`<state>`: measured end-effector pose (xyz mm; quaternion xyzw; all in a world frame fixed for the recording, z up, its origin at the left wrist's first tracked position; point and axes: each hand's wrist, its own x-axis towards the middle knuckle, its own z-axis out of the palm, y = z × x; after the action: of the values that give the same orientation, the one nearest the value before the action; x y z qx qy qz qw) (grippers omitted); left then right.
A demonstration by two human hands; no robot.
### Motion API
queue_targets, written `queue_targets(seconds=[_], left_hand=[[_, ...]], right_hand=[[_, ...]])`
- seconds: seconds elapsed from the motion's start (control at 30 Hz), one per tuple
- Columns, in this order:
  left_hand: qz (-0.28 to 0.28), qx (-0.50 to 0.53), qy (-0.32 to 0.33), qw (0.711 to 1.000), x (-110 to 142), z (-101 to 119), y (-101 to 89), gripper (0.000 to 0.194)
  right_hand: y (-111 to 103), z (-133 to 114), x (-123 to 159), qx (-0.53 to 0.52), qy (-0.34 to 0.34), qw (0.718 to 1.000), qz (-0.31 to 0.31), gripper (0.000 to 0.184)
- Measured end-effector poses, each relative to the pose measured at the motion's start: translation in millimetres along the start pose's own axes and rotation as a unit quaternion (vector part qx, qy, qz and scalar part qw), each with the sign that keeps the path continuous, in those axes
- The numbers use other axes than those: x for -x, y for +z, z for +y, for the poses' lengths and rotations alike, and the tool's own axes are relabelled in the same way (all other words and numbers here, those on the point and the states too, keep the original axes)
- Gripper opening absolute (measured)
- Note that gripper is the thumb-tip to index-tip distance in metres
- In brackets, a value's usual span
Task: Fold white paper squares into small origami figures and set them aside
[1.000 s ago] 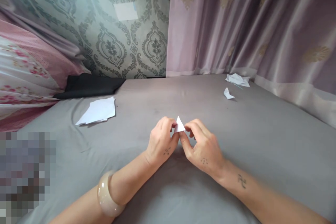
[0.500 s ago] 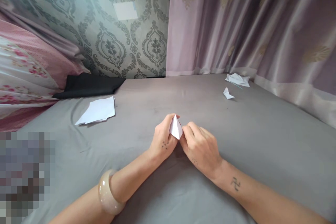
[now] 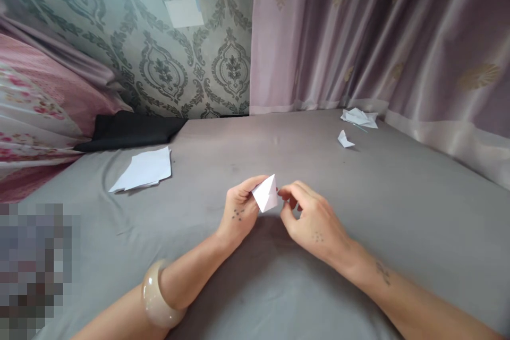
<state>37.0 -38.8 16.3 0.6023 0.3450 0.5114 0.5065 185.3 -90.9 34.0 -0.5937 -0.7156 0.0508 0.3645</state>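
A small piece of folded white paper [image 3: 265, 194], kite-shaped with a point at the top, is held up above the grey sheet [image 3: 223, 287]. My left hand [image 3: 241, 207] grips its left side, the thumb along the upper edge and the other fingers mostly behind it. Just right of the paper is my right hand [image 3: 306, 210]. Its thumb and index finger are apart and curved, with nothing visible between them. The index fingertip is very close to the paper's right edge; whether it touches I cannot tell.
A stack of white paper [image 3: 145, 169] lies on the left. At the far right are a small folded paper piece [image 3: 345, 139] and a pile of white papers [image 3: 359, 117]. A black cloth [image 3: 131, 130] rests at the back left. Curtains [image 3: 319, 37] hang behind.
My right hand has drawn away to the right and its fingers have opened. The folded paper has turned in my left hand and shows a wider face. The view has shifted slightly.
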Motion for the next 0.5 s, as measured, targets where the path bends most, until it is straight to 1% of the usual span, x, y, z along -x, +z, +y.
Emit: queue_targets(seconds=[0.07,0.13,0.2,0.27,0.33,0.4,0.5], left_hand=[[-0.018,-0.016,0.014,1.000,2,-1,-0.6,0.020],[-0.037,-0.037,0.027,0.998,4,-1,-0.8,0.021],[-0.053,-0.062,0.032,0.996,6,-1,-0.5,0.020],[-0.060,-0.085,0.023,0.994,7,1,0.2,0.018],[-0.061,-0.092,0.008,0.994,8,2,1.2,0.015],[-0.064,-0.074,-0.007,0.995,8,4,2.1,0.015],[-0.075,-0.015,-0.044,0.996,6,7,2.9,0.015]], right_hand=[[-7,2,-5,-0.140,0.060,0.988,0.003,0.019],[-13,3,-10,-0.256,0.112,0.960,-0.012,0.017],[-15,3,-13,-0.340,0.142,0.929,-0.039,0.019],[-15,3,-14,-0.387,0.159,0.907,-0.057,0.020],[-14,3,-14,-0.410,0.178,0.892,-0.066,0.019],[-13,4,-14,-0.429,0.198,0.878,-0.075,0.019],[-13,5,-15,-0.446,0.224,0.861,-0.095,0.021]])
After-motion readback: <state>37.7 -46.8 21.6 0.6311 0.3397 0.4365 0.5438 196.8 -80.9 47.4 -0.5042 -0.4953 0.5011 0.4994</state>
